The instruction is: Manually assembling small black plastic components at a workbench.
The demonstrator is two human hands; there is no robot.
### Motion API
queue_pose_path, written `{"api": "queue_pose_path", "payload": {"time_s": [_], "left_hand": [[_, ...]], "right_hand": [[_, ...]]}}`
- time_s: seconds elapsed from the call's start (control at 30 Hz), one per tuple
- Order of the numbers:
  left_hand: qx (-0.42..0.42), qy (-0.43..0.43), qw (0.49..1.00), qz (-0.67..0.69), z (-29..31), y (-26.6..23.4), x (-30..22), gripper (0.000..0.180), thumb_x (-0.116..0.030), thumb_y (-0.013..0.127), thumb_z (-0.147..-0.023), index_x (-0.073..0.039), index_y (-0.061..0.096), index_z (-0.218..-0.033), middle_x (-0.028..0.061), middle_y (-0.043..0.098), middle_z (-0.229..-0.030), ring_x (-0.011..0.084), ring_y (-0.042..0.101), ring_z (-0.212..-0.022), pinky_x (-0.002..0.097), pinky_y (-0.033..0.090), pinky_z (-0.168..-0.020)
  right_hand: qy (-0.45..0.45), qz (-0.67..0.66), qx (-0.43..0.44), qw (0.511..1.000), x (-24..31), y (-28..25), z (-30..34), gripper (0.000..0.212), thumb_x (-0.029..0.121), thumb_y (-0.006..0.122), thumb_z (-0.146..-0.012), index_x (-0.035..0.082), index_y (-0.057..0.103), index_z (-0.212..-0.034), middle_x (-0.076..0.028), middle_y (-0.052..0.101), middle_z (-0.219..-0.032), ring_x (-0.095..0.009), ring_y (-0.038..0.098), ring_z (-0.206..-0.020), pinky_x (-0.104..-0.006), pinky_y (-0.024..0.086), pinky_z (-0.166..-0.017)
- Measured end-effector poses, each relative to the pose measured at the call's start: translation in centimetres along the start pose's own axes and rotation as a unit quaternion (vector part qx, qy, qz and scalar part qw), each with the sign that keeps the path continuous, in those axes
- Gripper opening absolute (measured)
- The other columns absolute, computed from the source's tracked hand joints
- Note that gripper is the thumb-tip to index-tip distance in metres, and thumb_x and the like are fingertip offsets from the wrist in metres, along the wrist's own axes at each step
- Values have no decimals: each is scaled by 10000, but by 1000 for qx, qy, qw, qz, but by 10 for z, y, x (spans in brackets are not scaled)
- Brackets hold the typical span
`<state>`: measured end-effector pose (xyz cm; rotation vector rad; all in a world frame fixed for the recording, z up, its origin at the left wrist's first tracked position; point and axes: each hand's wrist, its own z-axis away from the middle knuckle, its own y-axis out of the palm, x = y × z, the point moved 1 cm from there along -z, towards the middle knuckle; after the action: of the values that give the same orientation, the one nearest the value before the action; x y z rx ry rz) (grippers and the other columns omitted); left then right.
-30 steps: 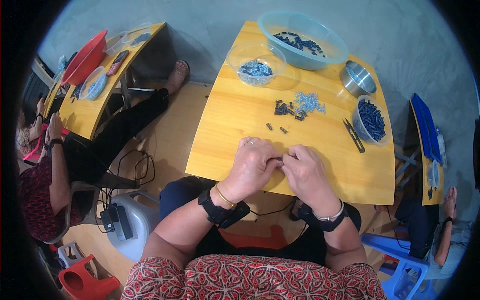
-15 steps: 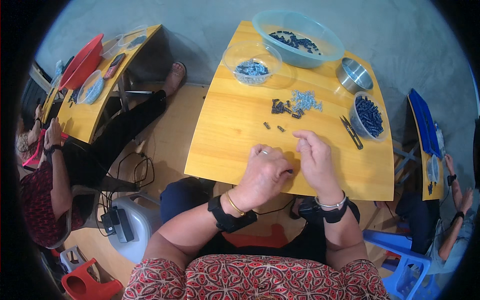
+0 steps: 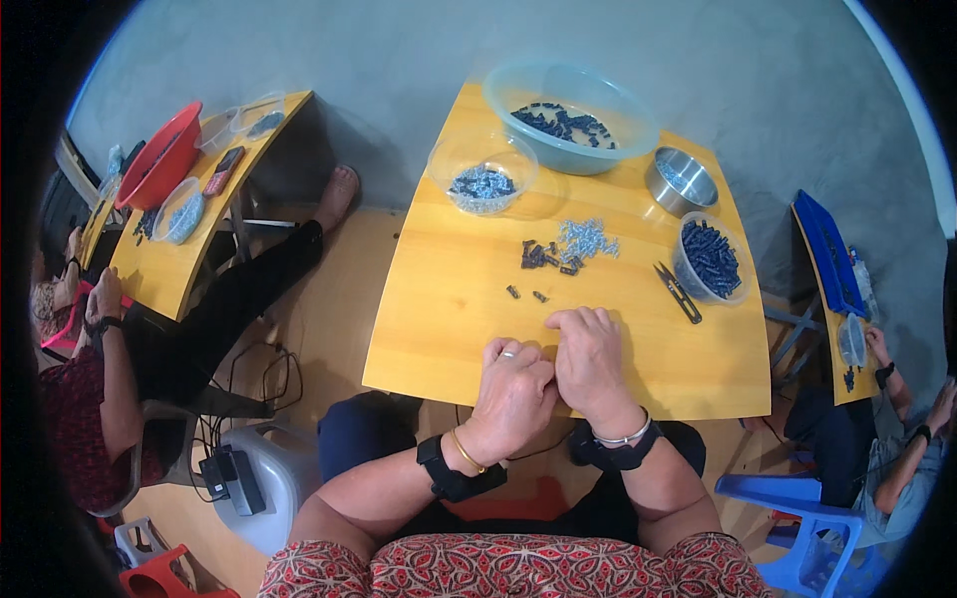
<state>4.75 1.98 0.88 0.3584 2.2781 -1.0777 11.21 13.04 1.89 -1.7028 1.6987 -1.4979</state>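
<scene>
Left hand (image 3: 513, 389) and right hand (image 3: 588, 359) press together at lower centre, fingers clenched on something too small to tell; two dark parts (image 3: 526, 294) lie just above, four bowls (image 3: 481, 174) beyond

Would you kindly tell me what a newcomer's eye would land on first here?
First, the left hand and right hand, pressed together at the near edge of the yellow table. Beyond them lies a small pile of dark and silvery parts, with the large clear bowl at the far edge.
</scene>
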Motion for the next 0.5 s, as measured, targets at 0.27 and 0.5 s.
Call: {"api": "queue_pose_path", "payload": {"time_s": [0.27,0.5], "left_hand": [[-17,6,1000,0,-1,2,-3,94,-7,625,-592,-66,554,-612,56,529,-670,256,510,-685,363,365,-758],[-24,12,999,18,1,6,1,127,-5,626,-568,-65,516,-589,70,510,-651,268,504,-670,361,365,-713]], "right_hand": [[8,-94,-54,994,-2,0,-3,155,27,478,-683,61,571,-803,-111,549,-773,-307,481,-797,-421,350,-692],[-3,14,-47,999,3,-1,0,37,47,497,-644,73,502,-619,-81,483,-690,-286,451,-752,-398,327,-672]]}}
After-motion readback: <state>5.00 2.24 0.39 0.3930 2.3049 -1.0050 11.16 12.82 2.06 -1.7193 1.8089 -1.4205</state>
